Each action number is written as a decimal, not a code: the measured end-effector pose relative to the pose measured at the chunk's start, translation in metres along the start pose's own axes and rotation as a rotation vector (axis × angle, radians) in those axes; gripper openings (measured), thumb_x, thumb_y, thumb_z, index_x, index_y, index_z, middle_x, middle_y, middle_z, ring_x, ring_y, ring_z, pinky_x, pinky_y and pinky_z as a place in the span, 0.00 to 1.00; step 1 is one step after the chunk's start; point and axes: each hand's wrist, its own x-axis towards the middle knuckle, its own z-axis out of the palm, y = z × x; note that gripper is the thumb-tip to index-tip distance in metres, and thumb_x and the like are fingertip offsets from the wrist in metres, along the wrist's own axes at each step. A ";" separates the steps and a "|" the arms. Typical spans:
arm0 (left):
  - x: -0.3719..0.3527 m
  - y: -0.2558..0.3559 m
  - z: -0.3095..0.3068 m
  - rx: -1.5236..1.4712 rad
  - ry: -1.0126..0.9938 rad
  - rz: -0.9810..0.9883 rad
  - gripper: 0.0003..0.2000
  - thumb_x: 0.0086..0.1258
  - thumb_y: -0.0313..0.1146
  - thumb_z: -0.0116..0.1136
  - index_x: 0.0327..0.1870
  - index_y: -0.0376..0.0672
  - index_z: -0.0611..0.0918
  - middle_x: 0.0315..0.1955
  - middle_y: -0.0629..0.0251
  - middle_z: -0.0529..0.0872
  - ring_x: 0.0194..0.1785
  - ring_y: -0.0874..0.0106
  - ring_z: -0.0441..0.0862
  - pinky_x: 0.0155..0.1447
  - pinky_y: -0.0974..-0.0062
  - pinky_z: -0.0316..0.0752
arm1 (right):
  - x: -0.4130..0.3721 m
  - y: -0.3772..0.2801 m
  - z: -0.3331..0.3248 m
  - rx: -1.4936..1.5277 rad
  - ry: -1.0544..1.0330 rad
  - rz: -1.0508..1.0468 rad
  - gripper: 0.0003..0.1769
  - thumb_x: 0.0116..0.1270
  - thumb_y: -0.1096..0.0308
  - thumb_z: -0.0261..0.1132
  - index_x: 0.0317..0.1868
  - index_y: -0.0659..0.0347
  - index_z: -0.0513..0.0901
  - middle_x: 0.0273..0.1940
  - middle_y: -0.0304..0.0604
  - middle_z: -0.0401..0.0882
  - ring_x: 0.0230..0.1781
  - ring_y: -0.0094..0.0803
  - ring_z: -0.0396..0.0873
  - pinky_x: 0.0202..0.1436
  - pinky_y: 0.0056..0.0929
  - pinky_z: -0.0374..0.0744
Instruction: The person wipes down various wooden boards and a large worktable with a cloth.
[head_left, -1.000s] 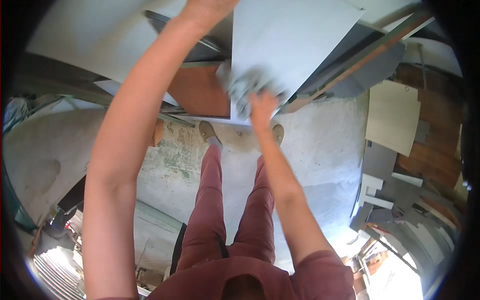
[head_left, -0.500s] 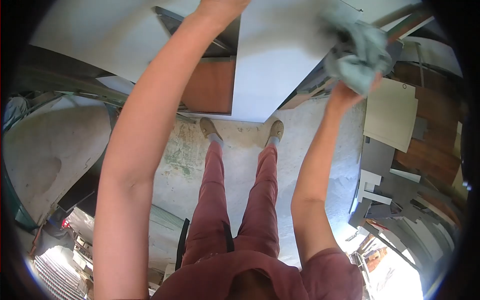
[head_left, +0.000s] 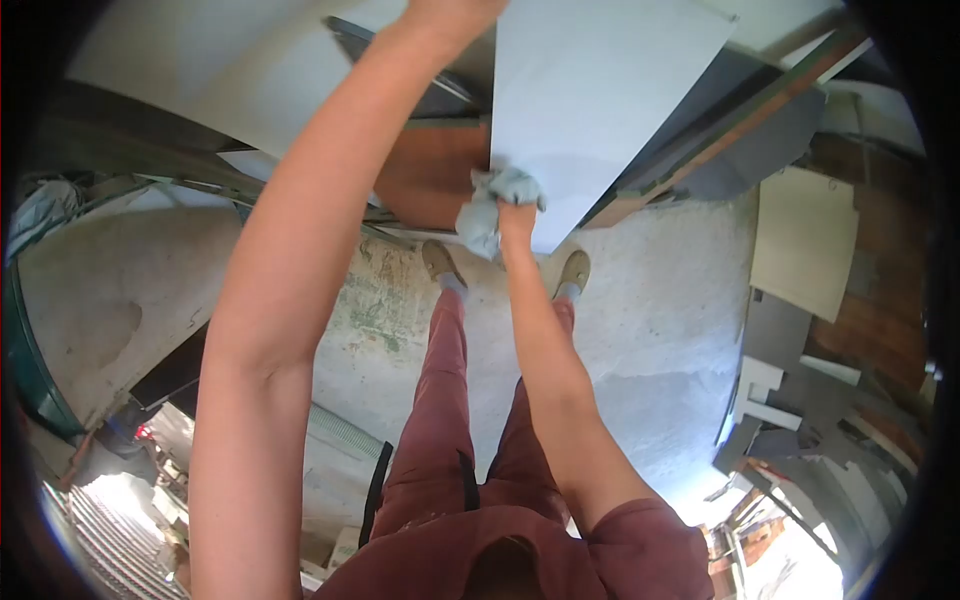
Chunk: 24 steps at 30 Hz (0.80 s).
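Note:
A crumpled pale grey-green cloth [head_left: 482, 222] is bunched in my right hand [head_left: 517, 218]. It lies against the lower left edge of a tall white panel [head_left: 600, 100], just above my feet. My left hand [head_left: 455, 14] reaches up to the top of the view near the panel's left side; its fingers are cut off by the frame, so whether it grips the panel does not show. Behind the cloth, a reddish-brown board [head_left: 425, 165] stands to the left of the panel.
Dark boards and a long wooden strip [head_left: 740, 130] lean right of the panel. Further right, a cream sheet [head_left: 803, 235] and several grey offcuts [head_left: 780, 330] are piled. My shoes [head_left: 575, 270] stand on the concrete floor [head_left: 660, 300]. A large pale curved surface [head_left: 110, 300] is at left.
My right hand has swept the cloth from the panel's upper right down and left to its lower left edge. The view has shifted slightly; my left arm stays raised.

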 end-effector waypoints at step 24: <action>-0.716 0.040 0.006 -0.320 -0.481 -1.328 0.20 0.58 0.46 0.51 0.45 0.40 0.76 0.42 0.49 0.78 0.47 0.57 0.75 0.53 0.65 0.68 | -0.036 -0.049 0.048 -0.926 -0.546 -0.657 0.30 0.44 0.79 0.56 0.53 0.62 0.68 0.53 0.60 0.65 0.55 0.54 0.64 0.58 0.43 0.63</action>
